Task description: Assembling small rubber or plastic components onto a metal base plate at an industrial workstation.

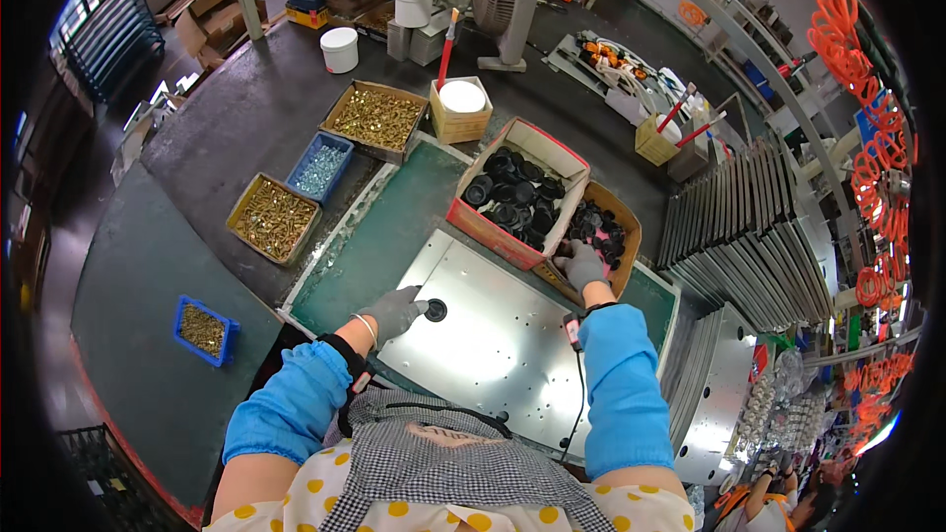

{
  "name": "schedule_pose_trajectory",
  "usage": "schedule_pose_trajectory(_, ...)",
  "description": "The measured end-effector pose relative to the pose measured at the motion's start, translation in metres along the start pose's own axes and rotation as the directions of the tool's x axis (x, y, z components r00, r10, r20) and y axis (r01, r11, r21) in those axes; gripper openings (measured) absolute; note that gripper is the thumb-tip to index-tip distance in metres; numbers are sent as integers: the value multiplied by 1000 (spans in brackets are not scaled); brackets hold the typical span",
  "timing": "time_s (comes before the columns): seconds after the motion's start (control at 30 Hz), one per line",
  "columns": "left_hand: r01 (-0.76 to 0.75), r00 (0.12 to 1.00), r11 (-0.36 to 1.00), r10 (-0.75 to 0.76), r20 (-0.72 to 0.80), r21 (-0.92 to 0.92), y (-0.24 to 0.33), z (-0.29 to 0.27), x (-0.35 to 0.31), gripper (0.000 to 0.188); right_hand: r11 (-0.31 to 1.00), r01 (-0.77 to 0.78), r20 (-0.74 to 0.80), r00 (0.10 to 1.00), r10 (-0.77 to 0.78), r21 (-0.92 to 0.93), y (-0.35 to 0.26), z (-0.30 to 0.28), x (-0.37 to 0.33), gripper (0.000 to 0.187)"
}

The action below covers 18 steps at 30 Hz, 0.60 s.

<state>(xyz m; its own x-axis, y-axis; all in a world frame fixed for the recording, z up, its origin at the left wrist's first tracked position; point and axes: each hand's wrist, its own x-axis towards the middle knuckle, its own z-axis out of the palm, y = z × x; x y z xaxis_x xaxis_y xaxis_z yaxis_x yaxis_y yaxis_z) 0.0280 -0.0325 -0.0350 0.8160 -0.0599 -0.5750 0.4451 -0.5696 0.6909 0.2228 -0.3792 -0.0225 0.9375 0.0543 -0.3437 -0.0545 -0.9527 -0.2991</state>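
My left hand [397,313], in a grey glove, rests on a flat silver metal plate [483,286] with small holes. Its fingers stretch toward a round black plastic plug [436,310] on the plate, with the fingertips at the plug's left edge. My right hand [583,266], gloved too, is at the near side of a brown cardboard box [631,236] of small black parts [603,236]. Those fingers curl inward; whatever they pinch is too small to make out. Left of that box, a red-edged carton [498,233] holds several larger round black parts [512,192].
Trays of brass-coloured pieces [374,116] and a blue bin of silvery pieces [320,167] stand at the back left. A small blue bin [204,330] sits far left. Stacked metal panels [739,236] rise at right. A cable [579,384] hangs by my right wrist.
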Motion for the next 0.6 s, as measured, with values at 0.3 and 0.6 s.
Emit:
schedule_pose_trajectory(0.3, 99, 994, 988, -93, 55, -118, -2, 2, 5, 50, 925, 62, -242, 970, 33, 375, 39, -24, -43, 24)
schedule_pose_trajectory(0.6, 51, 999, 996, -52, -8, -75, -3, 5, 8, 41, 842, 371, -114, 928, -355, 393, 32, 13, -169, 22)
